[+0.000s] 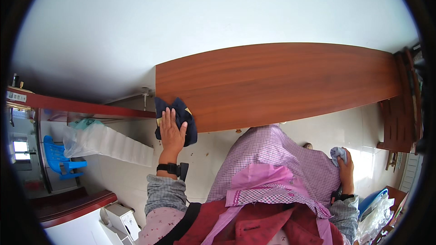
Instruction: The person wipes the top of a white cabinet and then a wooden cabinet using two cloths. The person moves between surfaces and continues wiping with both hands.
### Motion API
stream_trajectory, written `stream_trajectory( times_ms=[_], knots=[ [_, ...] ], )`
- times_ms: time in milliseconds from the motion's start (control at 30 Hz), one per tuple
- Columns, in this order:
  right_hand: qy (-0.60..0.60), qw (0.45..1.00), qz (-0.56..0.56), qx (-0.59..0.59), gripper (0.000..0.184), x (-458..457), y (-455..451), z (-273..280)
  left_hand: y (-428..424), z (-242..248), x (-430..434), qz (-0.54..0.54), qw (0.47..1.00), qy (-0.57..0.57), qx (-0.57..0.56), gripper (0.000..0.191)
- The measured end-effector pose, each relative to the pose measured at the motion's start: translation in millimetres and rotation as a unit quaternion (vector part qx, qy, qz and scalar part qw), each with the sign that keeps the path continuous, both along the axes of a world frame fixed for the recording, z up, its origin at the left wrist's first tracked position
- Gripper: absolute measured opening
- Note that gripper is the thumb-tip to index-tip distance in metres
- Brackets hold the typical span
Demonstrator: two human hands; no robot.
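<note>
My left hand (173, 132) lies flat, palm down, over a dark navy cloth (187, 122) with yellow patches. That cloth is at the front left corner of a brown wood-grain tabletop (279, 81), and part of it hangs past the front edge. Down by my right side, my right hand (346, 165) grips a bunched light blue-grey cloth (337, 153), apart from the tabletop. A black strap with a small device is on my left wrist, and another dark band is on the right.
A white wall (221, 13) rises behind the tabletop. To the left are a red door frame (88, 103), wrapped white paper rolls (115, 143) and a blue plastic chair (61, 160). A dark wooden piece of furniture (396, 126) stands right. Crumbs dot the tiled floor (204, 170).
</note>
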State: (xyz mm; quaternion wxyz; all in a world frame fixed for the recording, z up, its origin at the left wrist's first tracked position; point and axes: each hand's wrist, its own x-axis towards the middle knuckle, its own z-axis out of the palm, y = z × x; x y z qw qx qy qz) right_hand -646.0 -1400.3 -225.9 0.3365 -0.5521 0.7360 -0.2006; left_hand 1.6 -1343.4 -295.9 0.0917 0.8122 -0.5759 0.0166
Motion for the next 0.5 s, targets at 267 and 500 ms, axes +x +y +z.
stream_trajectory(
  times_ms=[267, 500],
  knots=[
    [0.085, 0.996, 0.0, 0.007, 0.045, -3.3, 5.3, 1.8, -100.3, -13.4, 83.2, 0.06, 0.998, -0.02, 0.014, 0.067],
    [0.096, 0.995, -0.015, 0.0, 0.046, -7.7, 19.4, 1.2, -184.1, -7.8, 76.6, 0.214, 0.973, -0.009, 0.089, 0.071]
  ],
)
